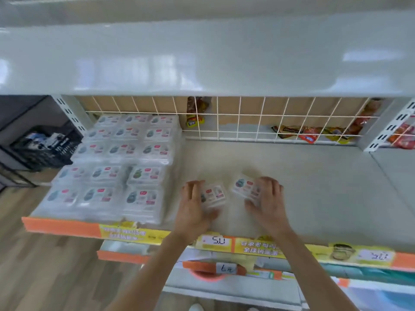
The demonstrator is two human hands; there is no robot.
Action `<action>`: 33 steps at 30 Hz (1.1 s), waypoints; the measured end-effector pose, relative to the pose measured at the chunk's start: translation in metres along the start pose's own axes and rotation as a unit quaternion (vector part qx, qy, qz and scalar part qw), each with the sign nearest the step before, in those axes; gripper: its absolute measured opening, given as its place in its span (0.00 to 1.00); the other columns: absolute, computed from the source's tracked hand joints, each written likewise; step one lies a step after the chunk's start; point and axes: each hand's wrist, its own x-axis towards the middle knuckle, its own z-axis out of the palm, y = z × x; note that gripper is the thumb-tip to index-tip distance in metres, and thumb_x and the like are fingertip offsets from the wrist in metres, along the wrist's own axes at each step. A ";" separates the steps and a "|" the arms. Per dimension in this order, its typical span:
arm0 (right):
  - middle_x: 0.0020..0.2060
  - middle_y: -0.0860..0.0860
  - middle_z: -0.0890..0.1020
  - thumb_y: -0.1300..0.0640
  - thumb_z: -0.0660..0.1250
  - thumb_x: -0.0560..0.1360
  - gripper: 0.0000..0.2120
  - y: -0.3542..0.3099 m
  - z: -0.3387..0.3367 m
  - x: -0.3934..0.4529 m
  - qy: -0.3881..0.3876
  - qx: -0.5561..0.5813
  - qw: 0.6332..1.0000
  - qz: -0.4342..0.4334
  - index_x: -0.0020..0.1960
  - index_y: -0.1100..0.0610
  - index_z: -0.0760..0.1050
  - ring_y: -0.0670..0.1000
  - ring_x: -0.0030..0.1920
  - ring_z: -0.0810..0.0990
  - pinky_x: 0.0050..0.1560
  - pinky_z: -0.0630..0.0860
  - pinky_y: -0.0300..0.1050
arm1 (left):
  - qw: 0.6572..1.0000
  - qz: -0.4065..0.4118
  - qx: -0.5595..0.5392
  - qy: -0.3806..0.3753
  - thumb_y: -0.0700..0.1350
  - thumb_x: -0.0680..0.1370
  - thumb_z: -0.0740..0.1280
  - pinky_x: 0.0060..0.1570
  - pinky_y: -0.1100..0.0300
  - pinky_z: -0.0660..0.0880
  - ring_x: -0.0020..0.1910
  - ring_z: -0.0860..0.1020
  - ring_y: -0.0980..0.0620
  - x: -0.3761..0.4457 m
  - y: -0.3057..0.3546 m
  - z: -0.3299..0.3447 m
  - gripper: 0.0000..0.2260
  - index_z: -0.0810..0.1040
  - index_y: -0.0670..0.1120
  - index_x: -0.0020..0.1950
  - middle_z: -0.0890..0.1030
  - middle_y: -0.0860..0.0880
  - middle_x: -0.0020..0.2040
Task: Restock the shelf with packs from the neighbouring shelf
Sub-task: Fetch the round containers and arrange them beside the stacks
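Head view: left hand point(195, 204) and right hand point(267, 199) each grip a pack

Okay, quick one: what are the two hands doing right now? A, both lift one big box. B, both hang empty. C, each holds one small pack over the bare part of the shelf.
C: the left hand holds one pack, the right hand another pack, above the shelf.

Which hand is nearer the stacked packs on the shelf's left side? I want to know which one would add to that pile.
Left. The left hand, holding a pack, is just right of the stacked packs; the right hand is farther right, holding another.
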 end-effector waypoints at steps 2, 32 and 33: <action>0.55 0.60 0.73 0.52 0.66 0.65 0.27 -0.003 -0.001 0.001 -0.024 0.000 0.999 0.024 0.60 0.65 0.69 0.60 0.54 0.69 0.58 0.67 0.51 | 1.000 0.024 0.006 -0.001 0.49 0.64 0.75 0.61 0.55 0.68 0.59 0.66 0.48 0.000 -0.003 0.000 0.34 0.66 0.43 0.66 0.65 0.49 0.59; 0.58 0.53 0.74 0.54 0.69 0.69 0.22 -0.244 0.086 0.040 -0.096 -0.038 0.941 -0.322 0.61 0.58 0.70 0.56 0.59 0.68 0.57 0.65 0.47 | 0.988 -0.064 0.124 0.073 0.40 0.68 0.75 0.64 0.56 0.63 0.64 0.68 0.45 0.005 -0.146 -0.258 0.23 0.77 0.44 0.62 0.71 0.43 0.65; 0.58 0.53 0.74 0.54 0.68 0.69 0.22 -0.249 0.091 0.042 -0.091 -0.051 0.941 -0.323 0.61 0.58 0.70 0.55 0.60 0.67 0.57 0.64 0.48 | 0.988 -0.065 0.118 0.075 0.40 0.68 0.75 0.65 0.54 0.64 0.64 0.67 0.45 0.005 -0.147 -0.260 0.23 0.77 0.46 0.62 0.69 0.42 0.65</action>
